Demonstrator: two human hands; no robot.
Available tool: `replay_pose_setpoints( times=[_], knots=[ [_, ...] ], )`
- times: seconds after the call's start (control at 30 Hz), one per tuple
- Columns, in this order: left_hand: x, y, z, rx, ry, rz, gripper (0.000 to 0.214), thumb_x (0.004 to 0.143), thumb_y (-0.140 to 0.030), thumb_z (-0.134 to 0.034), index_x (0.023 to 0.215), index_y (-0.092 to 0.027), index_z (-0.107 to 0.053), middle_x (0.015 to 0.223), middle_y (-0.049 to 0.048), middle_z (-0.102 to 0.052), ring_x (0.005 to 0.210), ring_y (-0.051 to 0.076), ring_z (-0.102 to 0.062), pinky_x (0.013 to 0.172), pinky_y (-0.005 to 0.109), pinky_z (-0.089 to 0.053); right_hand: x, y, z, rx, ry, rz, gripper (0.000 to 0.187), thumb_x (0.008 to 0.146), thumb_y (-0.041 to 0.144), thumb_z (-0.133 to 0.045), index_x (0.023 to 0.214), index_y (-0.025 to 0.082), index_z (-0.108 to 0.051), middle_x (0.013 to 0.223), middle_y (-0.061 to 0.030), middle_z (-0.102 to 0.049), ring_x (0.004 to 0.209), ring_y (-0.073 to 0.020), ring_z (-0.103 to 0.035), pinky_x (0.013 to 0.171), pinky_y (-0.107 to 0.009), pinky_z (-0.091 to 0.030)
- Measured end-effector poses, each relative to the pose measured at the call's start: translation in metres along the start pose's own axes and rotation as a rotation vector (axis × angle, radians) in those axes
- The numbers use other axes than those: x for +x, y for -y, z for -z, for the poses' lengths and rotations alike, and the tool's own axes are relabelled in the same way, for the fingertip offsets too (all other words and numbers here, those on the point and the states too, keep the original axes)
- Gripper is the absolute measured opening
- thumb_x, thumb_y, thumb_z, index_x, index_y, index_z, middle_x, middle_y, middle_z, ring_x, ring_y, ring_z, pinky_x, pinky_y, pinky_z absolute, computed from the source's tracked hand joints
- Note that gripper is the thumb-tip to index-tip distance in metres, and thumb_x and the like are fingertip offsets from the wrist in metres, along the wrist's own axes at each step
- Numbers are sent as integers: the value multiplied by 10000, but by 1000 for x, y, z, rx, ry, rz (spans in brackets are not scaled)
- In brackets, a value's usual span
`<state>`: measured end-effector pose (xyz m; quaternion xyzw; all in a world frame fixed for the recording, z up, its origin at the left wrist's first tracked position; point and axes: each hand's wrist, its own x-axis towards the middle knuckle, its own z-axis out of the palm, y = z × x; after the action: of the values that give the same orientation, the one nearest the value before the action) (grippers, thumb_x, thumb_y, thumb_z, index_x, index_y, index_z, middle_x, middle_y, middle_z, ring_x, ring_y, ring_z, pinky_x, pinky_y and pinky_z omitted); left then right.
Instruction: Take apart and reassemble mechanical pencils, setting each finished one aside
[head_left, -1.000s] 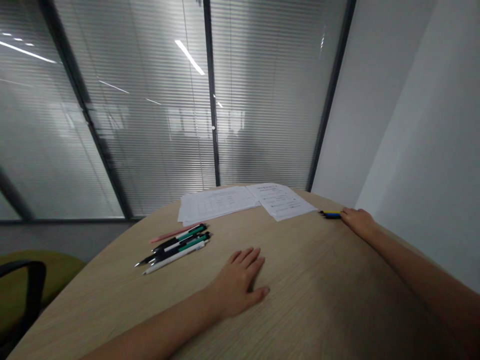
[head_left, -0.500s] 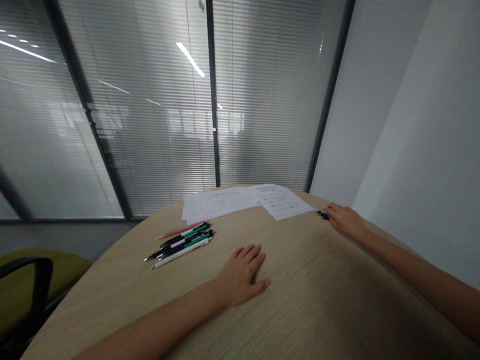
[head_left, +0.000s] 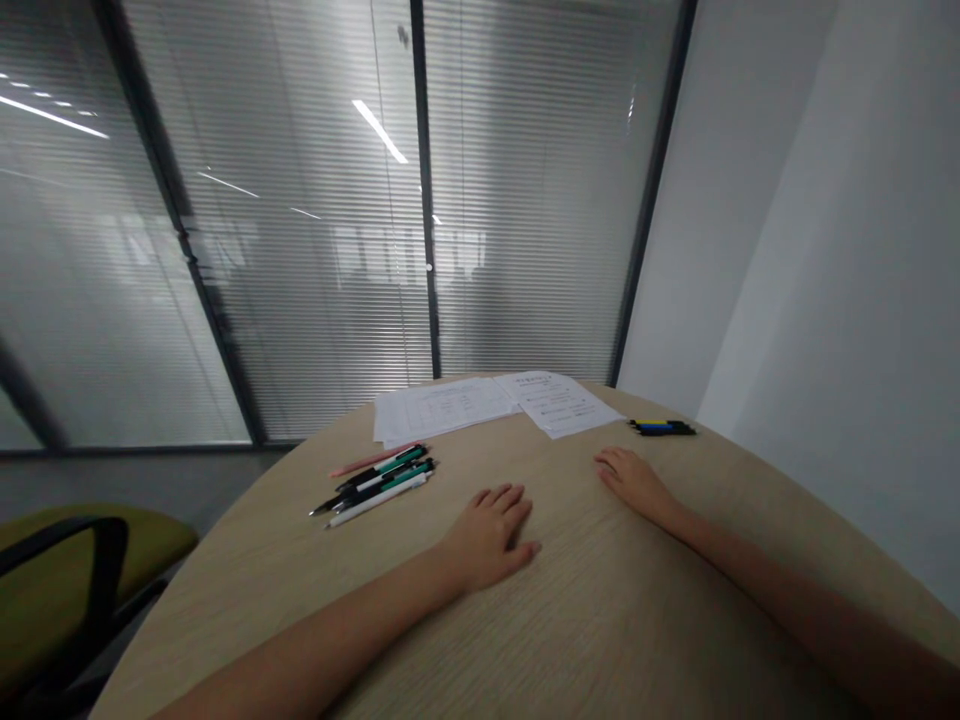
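My left hand [head_left: 491, 537] lies palm down on the wooden table [head_left: 570, 620], fingers outstretched and holding nothing. To its left is a bunch of several pens [head_left: 382, 484], white, black and green, with a pinkish pencil-like stick [head_left: 375, 460] along the far side. My right hand [head_left: 634, 480] is low over the table or resting on it, empty, its fingers extended. Just beyond it, near the right edge, sits a small group of dark pens [head_left: 662, 428] with yellow and blue among them. Those pens are apart from my fingers.
Printed sheets of paper [head_left: 442, 408] lie at the table's far side, one sheet [head_left: 559, 405] angled to the right. A green chair [head_left: 142, 545] with a black armrest stands at the left. Glass panels with blinds [head_left: 517, 250] and a pale wall [head_left: 832, 300] enclose the table.
My right hand has come away from the dark pens, moving left and nearer to me, leaving them on the table. My left hand stays about where it was. The view has shifted slightly.
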<state>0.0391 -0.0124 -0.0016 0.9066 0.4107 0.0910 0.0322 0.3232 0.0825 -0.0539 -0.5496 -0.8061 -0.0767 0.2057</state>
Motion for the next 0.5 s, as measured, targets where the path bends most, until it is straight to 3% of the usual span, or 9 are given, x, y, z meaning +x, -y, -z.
replay_pose_setpoints(
  times=[0.13,0.27,0.33,0.5],
  knots=[
    [1,2,1,50,-75,-53,400,822,-386,-449,1138,-154,-532,1245,131,-512,1133,257,-465,944,408,-349,0,1,1,-9,-2,-3,317,835,241,-377,1013,110,-604,1078,-144,-601,1011,-236,-532,889,-369,-398],
    [8,18,22,147,-86,13,312,824,-327,-467,1073,-169,-569,1120,83,-605,1003,224,-555,896,357,-385,1,2,2,-5,4,-5,320,842,244,-372,1025,112,-599,1080,-139,-599,1016,-229,-528,880,-356,-403],
    [11,34,38,222,-108,165,286,833,-308,-457,1053,-176,-583,1074,65,-628,989,206,-560,887,317,-385,1,3,3,-6,7,-7,317,843,245,-376,1029,114,-597,1081,-133,-598,1017,-227,-525,882,-352,-401],
    [4,94,68,286,-121,361,253,818,-225,-450,977,-131,-623,992,123,-632,941,252,-567,836,350,-391,1,8,7,-18,17,-16,303,840,233,-386,1017,119,-605,1067,-120,-607,1006,-222,-528,887,-341,-393]
  ],
)
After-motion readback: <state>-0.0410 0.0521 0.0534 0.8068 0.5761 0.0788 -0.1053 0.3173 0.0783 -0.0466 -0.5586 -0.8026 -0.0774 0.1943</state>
